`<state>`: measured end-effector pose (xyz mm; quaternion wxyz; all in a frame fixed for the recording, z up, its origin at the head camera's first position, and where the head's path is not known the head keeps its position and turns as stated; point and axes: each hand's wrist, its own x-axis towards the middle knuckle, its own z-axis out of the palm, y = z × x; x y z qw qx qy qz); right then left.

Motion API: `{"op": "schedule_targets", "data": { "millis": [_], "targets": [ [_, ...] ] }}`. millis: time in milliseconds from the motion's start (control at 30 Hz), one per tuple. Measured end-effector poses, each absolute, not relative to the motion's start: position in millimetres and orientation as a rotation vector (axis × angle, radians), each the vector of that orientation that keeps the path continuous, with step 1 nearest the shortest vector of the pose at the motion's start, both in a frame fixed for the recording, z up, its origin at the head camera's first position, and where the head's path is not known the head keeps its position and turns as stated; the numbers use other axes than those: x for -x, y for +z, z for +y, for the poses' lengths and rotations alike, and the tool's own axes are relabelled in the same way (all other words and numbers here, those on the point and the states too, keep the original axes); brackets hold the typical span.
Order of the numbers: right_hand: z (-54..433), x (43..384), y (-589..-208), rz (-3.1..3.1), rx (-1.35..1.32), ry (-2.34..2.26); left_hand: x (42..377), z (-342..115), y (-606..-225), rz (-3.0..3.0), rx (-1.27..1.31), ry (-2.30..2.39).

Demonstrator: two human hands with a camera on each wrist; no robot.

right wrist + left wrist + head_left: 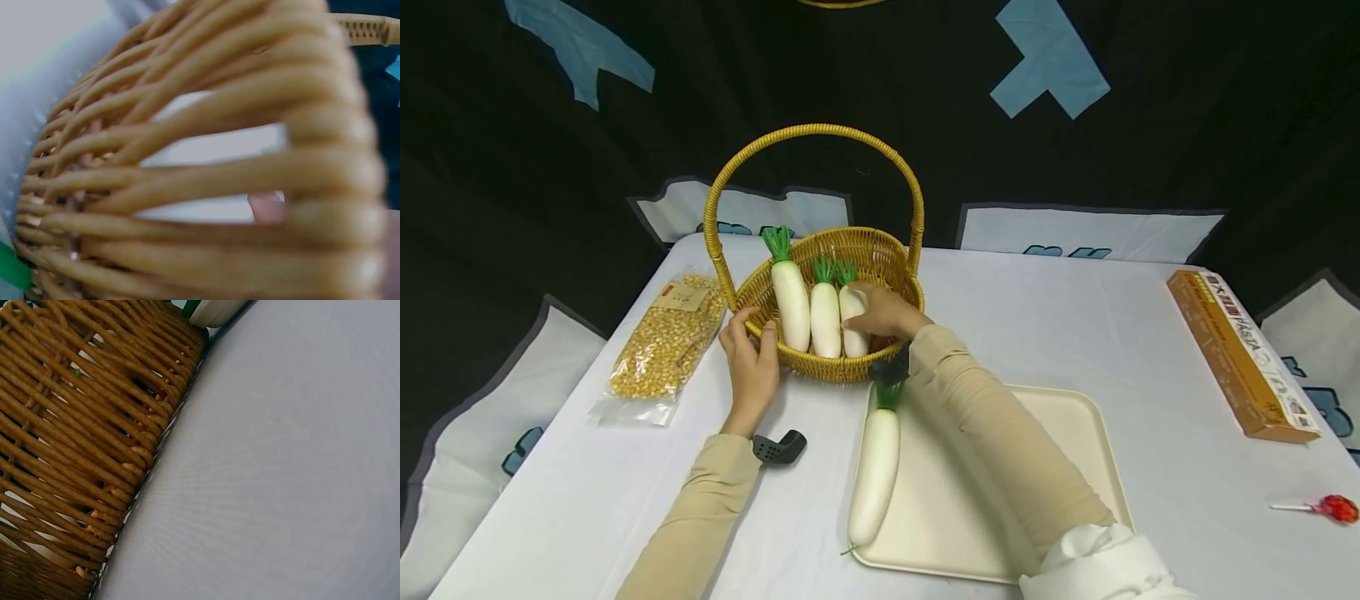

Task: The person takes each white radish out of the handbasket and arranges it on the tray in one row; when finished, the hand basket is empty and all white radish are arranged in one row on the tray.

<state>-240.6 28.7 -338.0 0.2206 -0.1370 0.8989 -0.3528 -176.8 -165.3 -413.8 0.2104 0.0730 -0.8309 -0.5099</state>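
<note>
A yellow wicker basket (831,371) with a tall arched handle holds three white radishes with green tops: a left one (790,304), a middle one (825,321) and a right one (854,333). My left hand (751,371) grips the basket's near left rim, with the fingers over the edge. Reaching in from the right, my right hand (886,312) holds the right radish, thumb and fingers at its sides. Another white radish (876,475) lies along the left edge of a cream tray (1000,575). The basket's wicker side (94,425) fills much of the left wrist view.
Left of the basket lies a clear bag of corn kernels (662,342). An orange-brown pasta box (1240,354) is on the right of the white-covered table (1037,325), with a red lollipop (1337,508) near the right edge. A dark curtain (925,83) hangs behind.
</note>
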Motion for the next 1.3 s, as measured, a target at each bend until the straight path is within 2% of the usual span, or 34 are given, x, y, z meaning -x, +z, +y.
{"op": "schedule_targets", "data": {
  "millis": [233, 500, 1000, 1300],
  "targets": [
    [36, 241, -334, 2.405, 0.43, -1.055, 177, -164, -413, -2.307, -0.191, -1.415],
    [45, 237, -331, 2.147, 0.349, -1.369, 178, -162, -414, -2.304, -0.198, -1.427],
    [57, 225, -329, 2.047, 0.389, -1.866, 177, -164, -412, -2.319, -0.232, -1.405],
    [83, 196, -313, 1.984, 0.537, -1.842, 176, -164, -412, -2.313, -0.219, -1.412]
  ]
}}
